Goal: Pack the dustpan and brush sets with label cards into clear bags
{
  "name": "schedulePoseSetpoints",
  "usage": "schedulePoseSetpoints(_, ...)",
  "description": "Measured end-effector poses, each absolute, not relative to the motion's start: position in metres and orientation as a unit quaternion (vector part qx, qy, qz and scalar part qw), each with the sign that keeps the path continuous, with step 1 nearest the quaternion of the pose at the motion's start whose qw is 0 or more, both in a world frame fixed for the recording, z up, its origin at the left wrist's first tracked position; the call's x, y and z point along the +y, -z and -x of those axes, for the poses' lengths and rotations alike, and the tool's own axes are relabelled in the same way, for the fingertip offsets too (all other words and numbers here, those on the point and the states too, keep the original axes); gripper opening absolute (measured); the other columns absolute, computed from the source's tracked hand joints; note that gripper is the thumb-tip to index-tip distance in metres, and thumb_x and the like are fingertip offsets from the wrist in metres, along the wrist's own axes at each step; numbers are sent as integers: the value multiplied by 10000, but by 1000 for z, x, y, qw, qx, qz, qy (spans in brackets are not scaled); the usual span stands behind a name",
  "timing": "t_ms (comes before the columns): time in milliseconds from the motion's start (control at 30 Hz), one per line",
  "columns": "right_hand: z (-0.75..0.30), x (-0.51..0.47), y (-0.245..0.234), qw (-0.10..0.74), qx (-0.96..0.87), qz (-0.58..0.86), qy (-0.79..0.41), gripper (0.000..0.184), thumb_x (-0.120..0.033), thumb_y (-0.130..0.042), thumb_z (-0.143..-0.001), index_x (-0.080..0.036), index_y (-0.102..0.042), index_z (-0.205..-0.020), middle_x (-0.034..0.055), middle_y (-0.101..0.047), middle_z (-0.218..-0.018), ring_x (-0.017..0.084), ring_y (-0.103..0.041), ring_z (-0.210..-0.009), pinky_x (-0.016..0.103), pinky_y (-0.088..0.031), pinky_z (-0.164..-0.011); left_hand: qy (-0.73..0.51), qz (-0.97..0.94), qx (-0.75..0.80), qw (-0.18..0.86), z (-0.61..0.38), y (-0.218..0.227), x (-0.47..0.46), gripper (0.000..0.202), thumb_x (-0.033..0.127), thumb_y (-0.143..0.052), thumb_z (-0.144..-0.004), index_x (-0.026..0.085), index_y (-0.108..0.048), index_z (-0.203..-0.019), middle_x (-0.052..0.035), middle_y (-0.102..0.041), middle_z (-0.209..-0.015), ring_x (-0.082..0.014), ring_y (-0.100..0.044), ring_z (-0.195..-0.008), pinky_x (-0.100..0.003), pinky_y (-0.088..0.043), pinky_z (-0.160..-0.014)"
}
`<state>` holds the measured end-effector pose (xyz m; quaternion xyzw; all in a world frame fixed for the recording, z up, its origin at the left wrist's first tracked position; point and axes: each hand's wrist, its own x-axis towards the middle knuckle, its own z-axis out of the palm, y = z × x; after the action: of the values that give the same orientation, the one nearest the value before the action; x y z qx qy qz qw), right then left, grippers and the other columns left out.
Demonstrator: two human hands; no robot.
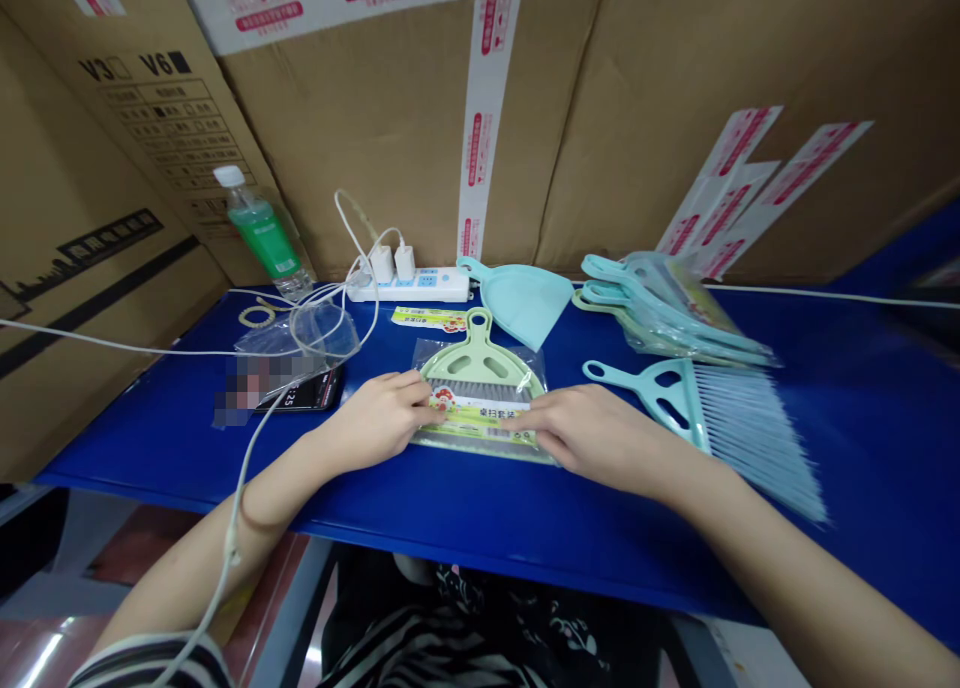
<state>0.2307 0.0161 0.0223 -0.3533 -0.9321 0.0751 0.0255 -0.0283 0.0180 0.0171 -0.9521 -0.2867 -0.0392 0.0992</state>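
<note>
A pale green dustpan with a grey brush inside a clear plastic bag [480, 363] lies on the blue table [157, 438], with a printed label card [480, 415] across it. My left hand [379, 420] grips the bag's left side, and my right hand [581, 436] lies across the label on its right side. Beside my right hand sits a loose aqua hand brush [697, 418] with long bristles. A loose aqua dustpan [521, 303] lies beyond the bag. Several bagged sets [667, 313] are piled at the far right.
A white power strip [409, 285] with plugged-in chargers stands at the back. Off to the left are a phone [311, 393], loose plastic film [300, 343] and a green-labelled water bottle [262, 230]. White cables cross the table. Cardboard sheets [390, 118] wall off the back.
</note>
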Motion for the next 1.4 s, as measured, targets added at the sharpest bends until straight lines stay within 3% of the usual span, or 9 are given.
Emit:
schedulePoseSetpoints(367, -246, 21, -32, 1, -907, 410, -100, 366, -74, -428, -760, -248, -741, -835, 8, -753, -879, 193, -672, -772, 299, -425, -642, 41, 932, -356, 46, 35, -30, 19, 444, -24, -410, -741, 249, -741, -855, -10, -591, -675, -167, -519, -697, -267, -467, -662)
schedulePoseSetpoints(500, -242, 22, -33, -20, -904, 416, -98, 303, -78, -421, -763, -227, -682, -719, 16, -732, -791, 182, -647, -714, 282, -376, -598, 40, 928, -368, 44, 34, -30, 19, 383, -29, -411, -733, 208, -712, -734, -7, -602, -653, -167, -535, -684, -268, -456, -654)
schedulePoseSetpoints(700, -237, 23, -31, -21, -909, 409, -83, 242, -94, -392, -777, -207, -535, -617, 5, -613, -609, 146, -546, -578, 267, -260, -522, 37, 919, -379, 99, 31, -23, 20, 303, -18, -438, -751, 180, -661, -701, -8, -608, -635, -174, -542, -660, -274, -427, -614)
schedulePoseSetpoints(900, -237, 24, -27, -5, -910, 406, -85, 234, -98, -381, -774, -208, -465, -586, 0, -553, -572, 144, -492, -549, 278, -234, -521, 38, 920, -377, 101, 31, -21, 19, 284, -5, -426, -762, 176, -629, -681, -4, -601, -617, -172, -562, -644, -270, -421, -601)
schedulePoseSetpoints(1067, -237, 24, -24, -1, -910, 405, -87, 229, -112, -379, -798, -209, -470, -613, 15, -589, -610, 154, -512, -570, 284, -256, -530, 27, 920, -388, 57, 30, -20, 19, 263, -11, -408, -749, 166, -595, -694, -7, -641, -673, -171, -600, -653, -273, -447, -611)
schedulePoseSetpoints(1400, -238, 24, -19, 11, -917, 389, -86, 245, -122, -360, -830, -206, -502, -649, 38, -631, -660, 159, -539, -589, 291, -288, -544, 37, 925, -371, 79, 32, -17, 19, 256, -10, -399, -732, 165, -584, -701, -11, -632, -655, -166, -596, -635, -269, -460, -617)
